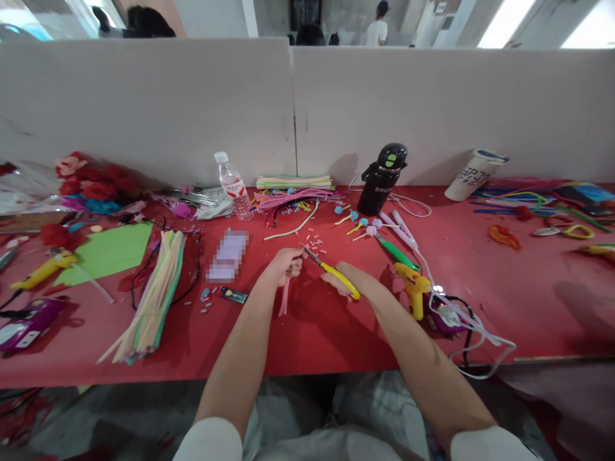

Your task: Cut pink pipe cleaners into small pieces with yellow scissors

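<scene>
My left hand (283, 266) is closed around several pink pipe cleaners (284, 299), whose long ends hang down toward me. In my right hand (346, 276) are yellow-handled scissors (340, 279), their blades pointing up and left at the top of my left hand. Whether the blades touch the pipe cleaners is too small to tell. Short pink cut pieces (314, 244) lie scattered on the red table just beyond the blades. A pale green pipe cleaner (300, 225) lies curved behind them.
A bundle of pale pipe cleaners (156, 294) lies left. A yellow glue gun (414, 288) and a green-handled tool (398, 253) are right, near white cords (432, 275). A water bottle (234, 187), a black flask (382, 182) and a tilted cup (471, 176) stand by the partition (192, 109).
</scene>
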`<state>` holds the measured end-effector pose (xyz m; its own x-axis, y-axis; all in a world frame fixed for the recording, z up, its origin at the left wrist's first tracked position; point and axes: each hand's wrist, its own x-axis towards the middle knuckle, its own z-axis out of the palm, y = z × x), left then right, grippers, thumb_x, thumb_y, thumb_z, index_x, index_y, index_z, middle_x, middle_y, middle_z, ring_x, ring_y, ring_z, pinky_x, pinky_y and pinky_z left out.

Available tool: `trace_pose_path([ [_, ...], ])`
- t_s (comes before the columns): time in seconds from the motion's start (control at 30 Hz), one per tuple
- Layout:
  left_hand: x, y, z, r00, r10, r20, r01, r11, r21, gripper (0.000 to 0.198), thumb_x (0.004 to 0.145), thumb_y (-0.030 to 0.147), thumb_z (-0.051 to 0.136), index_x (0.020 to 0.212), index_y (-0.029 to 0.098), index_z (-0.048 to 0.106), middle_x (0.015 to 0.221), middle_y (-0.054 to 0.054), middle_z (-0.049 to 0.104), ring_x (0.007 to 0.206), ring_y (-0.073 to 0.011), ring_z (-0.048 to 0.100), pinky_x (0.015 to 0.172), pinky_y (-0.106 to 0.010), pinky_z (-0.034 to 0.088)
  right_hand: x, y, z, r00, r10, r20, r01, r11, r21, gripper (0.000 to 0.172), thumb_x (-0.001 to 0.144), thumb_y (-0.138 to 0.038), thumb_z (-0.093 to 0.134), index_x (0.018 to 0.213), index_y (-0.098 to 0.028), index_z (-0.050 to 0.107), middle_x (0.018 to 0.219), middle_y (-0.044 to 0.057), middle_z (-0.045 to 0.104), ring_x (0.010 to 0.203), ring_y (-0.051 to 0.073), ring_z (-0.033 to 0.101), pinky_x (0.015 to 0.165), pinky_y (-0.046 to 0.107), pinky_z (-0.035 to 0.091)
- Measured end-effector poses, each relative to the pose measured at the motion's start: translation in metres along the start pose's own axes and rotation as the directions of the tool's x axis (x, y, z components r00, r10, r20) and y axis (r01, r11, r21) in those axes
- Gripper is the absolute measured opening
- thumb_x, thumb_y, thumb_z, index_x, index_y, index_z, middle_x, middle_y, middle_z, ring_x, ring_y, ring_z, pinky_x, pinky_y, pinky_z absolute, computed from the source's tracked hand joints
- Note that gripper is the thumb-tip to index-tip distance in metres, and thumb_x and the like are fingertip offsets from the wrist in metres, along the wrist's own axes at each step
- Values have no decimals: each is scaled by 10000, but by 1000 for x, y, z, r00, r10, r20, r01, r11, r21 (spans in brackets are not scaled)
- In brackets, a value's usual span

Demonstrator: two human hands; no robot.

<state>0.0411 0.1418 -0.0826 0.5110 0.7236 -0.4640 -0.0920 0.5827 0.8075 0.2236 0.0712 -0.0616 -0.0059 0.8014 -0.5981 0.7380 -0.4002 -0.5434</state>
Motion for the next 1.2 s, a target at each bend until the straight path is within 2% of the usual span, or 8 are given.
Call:
trace_pose_path([
  [0.23, -1, -2, -3, 1000, -1, -11, 1, 1000, 23, 169, 819, 256, 508, 697, 139, 502, 422, 99, 258, 315, -12, 143, 352, -163, 89, -8, -4, 1, 999, -40, -27, 41, 999, 21, 358, 731, -404, 593, 483, -178, 470, 347, 29, 473, 303, 153, 474, 352, 244, 313],
  [0.37, 0, -3, -6, 1000, 3, 11, -3, 1000, 28, 164, 823, 259, 507, 714, 138, 507, 427, 98, 258, 322, -15, 148, 356, -164, 87, -8, -2, 2, 999, -19, -31, 21, 998, 55, 374, 754, -426, 557, 492, -181, 456, 333, 22, 450, 291, 149, 455, 346, 246, 316],
  [0.57, 1, -5, -7, 998, 2, 68, -5, 999, 38, 183, 815, 300, 543, 728, 143, 505, 441, 101, 255, 328, -13, 144, 358, -164, 96, -10, 0, 6, 990, -79, -118, 87, 994, 66, 350, 734, -403, 581, 501, -179, 449, 349, -12, 414, 304, 107, 406, 346, 226, 265],
  [0.73, -1, -2, -6, 997, -10, 78, 5, 998, 56, 198, 807, 316, 558, 724, 148, 494, 449, 102, 253, 335, -15, 148, 359, -164, 102, -8, 5, 10, 990, -77, -118, 90, 990, 105, 390, 747, -439, 566, 491, -188, 413, 329, -25, 375, 294, 104, 387, 329, 224, 252],
  [0.9, -4, 2, -8, 997, 28, 70, -36, 994, 107, 225, 791, 350, 588, 730, 149, 506, 450, 98, 258, 351, -19, 162, 367, -163, 107, -4, 15, 7, 986, -160, -44, 166, 938, 305, 474, 769, -567, 545, 508, -191, 424, 334, -38, 386, 283, 90, 377, 330, 218, 291],
  [0.97, -7, 2, -6, 996, 57, 72, -66, 990, 128, 250, 784, 372, 601, 716, 153, 501, 448, 94, 263, 362, -23, 175, 373, -165, 116, -1, 15, 6, 973, -215, -86, 231, 886, 403, 531, 776, -624, 518, 488, -190, 414, 334, -38, 384, 286, 78, 364, 344, 215, 301],
  [1.07, -11, 2, 3, 992, 63, 107, -81, 981, 177, 276, 786, 396, 599, 699, 154, 499, 441, 87, 273, 372, -27, 185, 381, -171, 122, 8, 7, 5, 930, -269, -249, 359, 806, 470, 573, 805, -626, 481, 444, -186, 425, 359, -12, 423, 337, 81, 413, 394, 215, 334],
  [1.2, -18, 1, 16, 984, 29, 178, -72, 969, 238, 206, 784, 328, 587, 719, 150, 506, 470, 81, 292, 384, -23, 193, 393, -172, 129, 21, -4, 9, 851, -369, -375, 521, 693, 499, 478, 816, -545, 520, 497, -195, 461, 429, -8, 473, 415, 105, 461, 453, 236, 373],
])
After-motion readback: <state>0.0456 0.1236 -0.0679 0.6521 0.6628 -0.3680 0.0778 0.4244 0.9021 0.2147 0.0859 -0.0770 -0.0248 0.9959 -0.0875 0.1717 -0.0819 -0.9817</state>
